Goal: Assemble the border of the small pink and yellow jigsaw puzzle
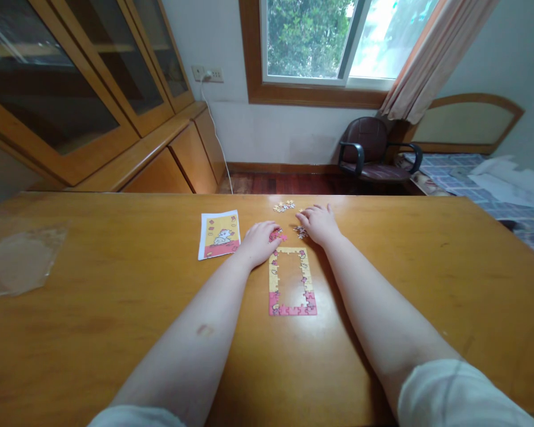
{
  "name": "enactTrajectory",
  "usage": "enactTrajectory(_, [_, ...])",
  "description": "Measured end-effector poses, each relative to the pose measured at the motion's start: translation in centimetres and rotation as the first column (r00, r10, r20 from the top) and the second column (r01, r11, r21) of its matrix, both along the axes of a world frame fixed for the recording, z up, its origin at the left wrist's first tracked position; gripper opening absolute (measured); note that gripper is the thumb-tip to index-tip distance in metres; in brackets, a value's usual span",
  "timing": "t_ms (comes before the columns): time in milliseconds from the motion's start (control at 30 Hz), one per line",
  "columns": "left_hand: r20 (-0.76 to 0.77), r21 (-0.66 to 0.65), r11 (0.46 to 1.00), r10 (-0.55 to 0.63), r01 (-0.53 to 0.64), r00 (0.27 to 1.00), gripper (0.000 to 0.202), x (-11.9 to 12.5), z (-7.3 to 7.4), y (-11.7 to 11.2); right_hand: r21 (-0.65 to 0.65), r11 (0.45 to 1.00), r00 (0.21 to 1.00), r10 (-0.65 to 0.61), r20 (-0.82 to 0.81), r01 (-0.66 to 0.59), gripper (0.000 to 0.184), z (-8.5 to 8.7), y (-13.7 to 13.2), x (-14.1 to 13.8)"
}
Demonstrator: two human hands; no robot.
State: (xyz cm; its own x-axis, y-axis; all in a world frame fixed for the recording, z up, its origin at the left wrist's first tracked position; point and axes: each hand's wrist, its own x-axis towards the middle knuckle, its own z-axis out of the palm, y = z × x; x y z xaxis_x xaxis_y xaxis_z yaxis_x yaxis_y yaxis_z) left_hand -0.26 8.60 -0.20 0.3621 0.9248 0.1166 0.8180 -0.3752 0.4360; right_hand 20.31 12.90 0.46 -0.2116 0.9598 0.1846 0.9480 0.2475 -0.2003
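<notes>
A rectangular puzzle border (273,281) of joined yellow and pink jigsaw pieces lies on the table, with bare wood inside it. My left hand (258,242) rests just beyond its far left corner, thumb and fingers apart around loose pink puzzle pieces (283,237). To the right, my right hand (320,224) is low over the table with fingers spread, beside a small heap of loose pieces (300,232). Its fingertips are too small to make out any piece under them. Farther back sits another pile of pale pieces (285,206). A printed reference picture (221,237) lies left of my left hand.
A clear plastic bag (22,258) lies at the left of the wooden table (427,267). Beyond the far edge stand a glass-door cabinet (155,133), an armchair (367,142) and a bed (463,172). A white cord (214,127) hangs from the wall socket.
</notes>
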Motion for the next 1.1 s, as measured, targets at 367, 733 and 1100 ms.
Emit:
enactTrajectory(367, [0.014, 0.0, 1.0, -0.007, 0.007, 1.0, 0.039, -0.1, -0.2, 0.1, -0.005, 1.0, 0.991, -0.024, -0.134, 0.023, 0.061, 0.2, 1.0, 2.6])
enactTrajectory(733, [0.022, 0.004, 1.0, -0.007, 0.007, 1.0, 0.038, 0.0, -0.2, 0.0, 0.096, 0.985, 0.969, 0.163, -0.187, -0.147, 0.044, 0.9, 0.0, 1.7])
enactTrajectory(1100, [0.033, 0.019, 1.0, -0.012, 0.012, 0.999, 0.037, 0.0, -0.4, 0.2, -0.104, 0.951, 0.949, 0.301, 0.094, -0.291, 0.047, 2.3, 1.6, -2.3])
